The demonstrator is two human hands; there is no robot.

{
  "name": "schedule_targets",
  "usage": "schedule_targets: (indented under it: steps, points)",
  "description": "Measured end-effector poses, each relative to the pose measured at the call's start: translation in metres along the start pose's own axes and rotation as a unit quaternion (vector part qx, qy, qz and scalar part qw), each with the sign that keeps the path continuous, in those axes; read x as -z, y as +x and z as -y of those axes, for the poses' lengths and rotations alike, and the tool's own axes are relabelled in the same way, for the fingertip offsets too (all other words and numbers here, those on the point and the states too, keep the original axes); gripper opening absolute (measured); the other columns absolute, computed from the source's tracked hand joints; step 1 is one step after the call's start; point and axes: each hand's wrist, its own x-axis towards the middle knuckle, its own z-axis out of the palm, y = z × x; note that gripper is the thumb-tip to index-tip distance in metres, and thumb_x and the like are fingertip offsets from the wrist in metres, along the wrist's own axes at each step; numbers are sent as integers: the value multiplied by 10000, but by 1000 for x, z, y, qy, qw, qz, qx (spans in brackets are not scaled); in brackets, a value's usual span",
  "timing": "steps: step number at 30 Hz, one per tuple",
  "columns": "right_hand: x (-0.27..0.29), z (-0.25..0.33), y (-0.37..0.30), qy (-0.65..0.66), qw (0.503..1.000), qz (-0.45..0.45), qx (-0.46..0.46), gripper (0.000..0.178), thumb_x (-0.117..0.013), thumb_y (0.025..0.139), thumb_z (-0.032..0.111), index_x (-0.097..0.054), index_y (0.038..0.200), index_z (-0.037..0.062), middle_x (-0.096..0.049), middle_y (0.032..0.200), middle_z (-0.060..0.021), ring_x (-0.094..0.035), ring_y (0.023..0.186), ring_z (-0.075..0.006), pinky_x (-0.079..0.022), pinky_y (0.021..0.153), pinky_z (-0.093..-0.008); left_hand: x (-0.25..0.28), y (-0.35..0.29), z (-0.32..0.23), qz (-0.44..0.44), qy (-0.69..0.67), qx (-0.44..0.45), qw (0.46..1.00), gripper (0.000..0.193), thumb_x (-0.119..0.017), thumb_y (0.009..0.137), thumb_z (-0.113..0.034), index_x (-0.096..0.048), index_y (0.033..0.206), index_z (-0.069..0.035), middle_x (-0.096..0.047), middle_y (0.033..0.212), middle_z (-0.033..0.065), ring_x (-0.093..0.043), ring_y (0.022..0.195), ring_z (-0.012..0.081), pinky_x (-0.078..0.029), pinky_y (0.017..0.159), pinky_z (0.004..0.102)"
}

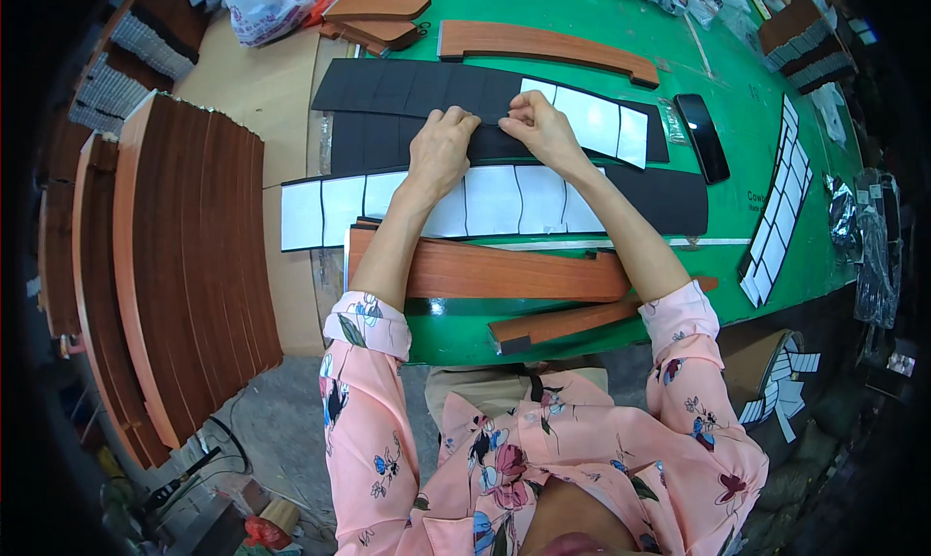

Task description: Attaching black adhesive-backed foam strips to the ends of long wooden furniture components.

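Note:
Above the middle of the bench, my left hand is closed in a pinch at the edge of a black foam strip. Just to its right my right hand pinches the same edge, fingertips a short gap away. Another black strip lies under my hands. White backing pieces cover the right end of the upper strips. Nearer me, a long strip with white backing passes beneath my forearms, its black right end bare.
Brown wood-look pieces lie nearer me, another beyond the strips. A black phone and a white-backed strip are at the right. Stacked brown panels stand left. Plastic bags sit far left.

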Motion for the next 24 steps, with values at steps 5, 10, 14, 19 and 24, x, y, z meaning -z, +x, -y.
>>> schedule_targets:
  steps: [5,10,14,19,24]
  points:
    - [-9,5,6,-169,981,-71,65,323,-702,737,172,-515,975,58,-665,811,-85,-663,758,-227,-510,652,-342,-4,-3,-4,-10,-6,2,1000,399,-559,674,99,-628,1033,-60,-593,1016,58,-547,905,265,-503,777,352]
    - [8,31,-18,19,981,-122,148,306,-696,734,105,-501,963,51,-645,772,-58,-630,717,-151,-486,618,-288,0,-6,-10,10,-17,26,999,454,-551,718,67,-531,1154,-57,-583,1065,104,-553,944,308,-475,826,387]
    - [44,46,-67,206,977,-7,63,302,-696,789,92,-494,1003,22,-627,820,-27,-556,800,-67,-453,717,-220,27,-7,-10,-13,-160,67,985,368,-552,826,-21,-501,1190,-23,-565,1122,167,-563,1040,321,-443,899,365]
    - [70,51,-140,224,972,-2,76,302,-691,795,77,-491,1012,12,-622,860,-38,-572,863,-90,-458,771,-235,90,-53,-100,9,-311,50,949,211,-656,815,-146,-620,958,5,-621,930,125,-600,859,224,-465,728,327]
    - [77,43,-222,323,941,65,78,278,-679,798,23,-483,994,30,-615,960,-67,-580,905,-101,-472,791,-245,92,-120,-164,-3,-421,96,902,109,-645,807,-70,-602,853,20,-588,811,57,-521,742,117,-425,687,245]
